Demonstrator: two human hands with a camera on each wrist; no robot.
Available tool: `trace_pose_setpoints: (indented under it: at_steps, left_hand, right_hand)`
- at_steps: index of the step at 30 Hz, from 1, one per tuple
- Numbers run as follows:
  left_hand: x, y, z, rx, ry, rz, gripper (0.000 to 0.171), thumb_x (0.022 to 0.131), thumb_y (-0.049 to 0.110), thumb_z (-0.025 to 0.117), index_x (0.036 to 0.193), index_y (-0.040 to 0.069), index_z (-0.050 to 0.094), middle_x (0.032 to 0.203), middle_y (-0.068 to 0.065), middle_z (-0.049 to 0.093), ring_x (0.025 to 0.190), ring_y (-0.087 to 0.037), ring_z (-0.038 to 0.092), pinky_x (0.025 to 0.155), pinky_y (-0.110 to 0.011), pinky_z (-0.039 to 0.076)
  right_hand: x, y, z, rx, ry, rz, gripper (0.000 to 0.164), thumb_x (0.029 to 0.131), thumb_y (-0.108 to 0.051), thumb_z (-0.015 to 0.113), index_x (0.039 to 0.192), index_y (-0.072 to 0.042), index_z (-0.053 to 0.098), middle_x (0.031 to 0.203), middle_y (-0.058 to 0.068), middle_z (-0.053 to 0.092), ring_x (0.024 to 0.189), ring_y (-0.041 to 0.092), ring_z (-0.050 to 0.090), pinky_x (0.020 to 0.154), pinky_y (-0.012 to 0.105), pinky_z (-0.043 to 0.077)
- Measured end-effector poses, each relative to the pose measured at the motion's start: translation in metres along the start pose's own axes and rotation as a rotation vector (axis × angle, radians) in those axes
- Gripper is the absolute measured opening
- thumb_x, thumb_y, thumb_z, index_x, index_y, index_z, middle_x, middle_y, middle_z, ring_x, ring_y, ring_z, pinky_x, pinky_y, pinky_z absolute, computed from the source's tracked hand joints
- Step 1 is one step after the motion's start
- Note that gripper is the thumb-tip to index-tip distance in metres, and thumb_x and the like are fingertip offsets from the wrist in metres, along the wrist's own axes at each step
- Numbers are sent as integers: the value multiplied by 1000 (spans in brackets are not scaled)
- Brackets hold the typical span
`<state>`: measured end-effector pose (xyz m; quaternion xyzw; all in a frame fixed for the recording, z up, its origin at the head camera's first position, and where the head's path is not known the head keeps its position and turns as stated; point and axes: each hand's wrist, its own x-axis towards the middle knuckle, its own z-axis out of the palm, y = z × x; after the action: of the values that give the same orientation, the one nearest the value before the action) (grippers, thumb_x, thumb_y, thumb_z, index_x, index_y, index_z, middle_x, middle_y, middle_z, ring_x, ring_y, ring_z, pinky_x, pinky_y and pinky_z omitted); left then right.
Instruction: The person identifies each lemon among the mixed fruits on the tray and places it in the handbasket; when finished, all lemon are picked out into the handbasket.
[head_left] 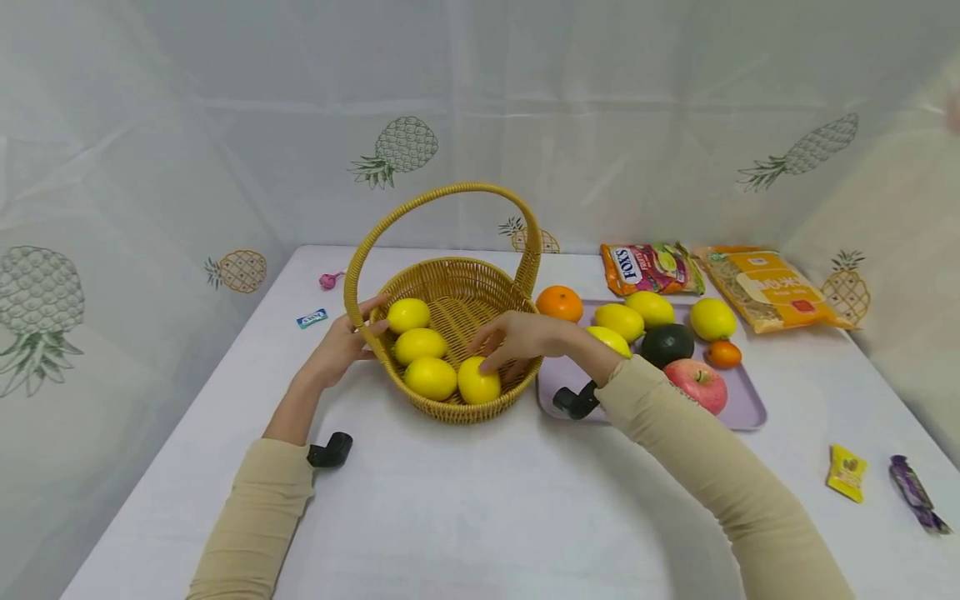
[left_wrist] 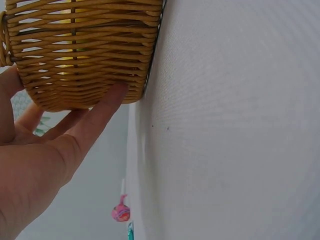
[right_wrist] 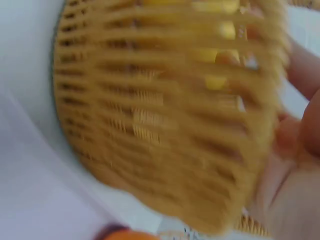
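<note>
A round wicker basket [head_left: 450, 410] with a tall hooped handle stands on the white table. At its left side my left hand [head_left: 339, 343] grips the rim near the handle's foot; in the left wrist view, fingers [left_wrist: 102, 110] lie against the woven outer wall. My right hand [head_left: 521, 335] reaches over the right rim and holds a yellow lemon [head_left: 478, 383] low inside the basket. Three other lemons [head_left: 422, 346] lie along the basket's left side. In the right wrist view the blurred basket wall [right_wrist: 165, 110] hides much of the right hand's fingers.
Right of the basket, a lilac tray [head_left: 742, 404] bears several lemons, an avocado [head_left: 667, 345], an apple [head_left: 697, 385] and an orange [head_left: 559, 303]. Behind lie a candy bag [head_left: 652, 268] and a grain bag [head_left: 776, 287]. Small wrapped sweets [head_left: 847, 472] lie at right, a pink lollipop [head_left: 327, 282] at left.
</note>
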<state>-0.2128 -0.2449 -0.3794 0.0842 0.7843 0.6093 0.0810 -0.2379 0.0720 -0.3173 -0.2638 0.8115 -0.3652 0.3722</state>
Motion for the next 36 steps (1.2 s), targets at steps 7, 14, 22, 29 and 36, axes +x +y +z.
trace_pose_setpoints:
  at_steps: [7,14,22,29,36]
  left_hand:
    - [0,1,2,6,2,0,58,102,26,52,154,15,28,157,-13,22,131,-39,39,92,-52,50]
    - [1,0,1,4,-1,5,59,102,25,52,154,14,28,157,-14,23,132,-39,38,92,-51,49]
    - [1,1,1,5,-1,3,59,102,25,52,154,13,28,157,-15,22,132,-40,38,92,-52,49]
    - [0,1,1,5,2,-4,59,102,26,52,154,13,28,157,-15,22,131,-40,38,93,-52,49]
    - [0,0,2,9,7,3,60,102,26,52,154,12,27,156,-16,23,132,-41,38,93,-52,49]
  right_hand:
    - [-25,10,-29,125,-77,-115,44,94,-19,65,135,-8,54,134,15,52,119,33,53,92,42,52]
    - [-59,38,-65,57,40,-148,51,95,-26,64,141,-9,49,139,10,50,123,28,51,101,42,45]
    - [-90,85,-89,44,198,-51,55,95,-28,63,142,-7,45,142,17,47,128,30,44,107,53,35]
    - [-102,99,-85,-15,211,18,55,94,-28,65,140,-4,48,140,19,48,126,34,46,104,49,40]
    - [-97,97,-70,-157,204,37,50,91,-26,69,134,-6,54,136,15,52,125,37,44,105,54,37]
